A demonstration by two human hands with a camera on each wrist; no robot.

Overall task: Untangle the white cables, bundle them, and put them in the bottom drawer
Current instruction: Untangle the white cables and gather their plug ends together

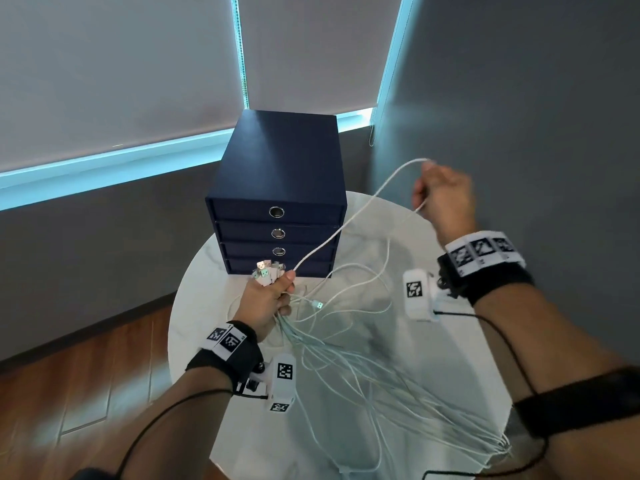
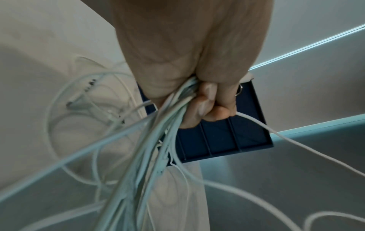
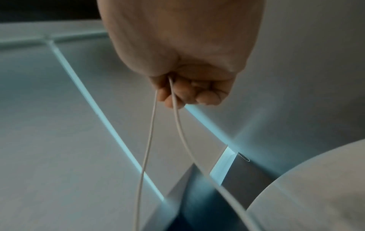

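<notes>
— So, untangling? 
— Yes. Left hand [image 1: 268, 301] clutches the white cables [image 1: 349, 344] near the tabletop's [image 1: 450, 382] far edge, before the closed bottom drawer [image 1: 311, 266]; right hand [image 1: 443, 199] pinches one strand. 
— Next? 
— Probably draw it free.

1. We see the white cables [image 1: 346, 344] with a smooth, slightly glossy plastic-looking sheath; their USB plugs [image 1: 266, 271] show white plastic shells and bright metal tips.
2. We see the navy drawer unit [image 1: 277, 174] with a matt, faintly textured covering that looks like paper or cloth over board.
3. We see its ring pulls [image 1: 276, 212] as polished, shiny metal.
4. We see the round table [image 1: 446, 375] with a smooth, white, marble-like top and a soft sheen.
5. We see the floor [image 1: 69, 386] as glossy reddish-brown wood planks.
6. We see the roller blinds [image 1: 114, 71] as matt grey cloth.
7. We see the wrist straps [image 1: 225, 362] as black matt fabric with paper-like printed markers.
</notes>
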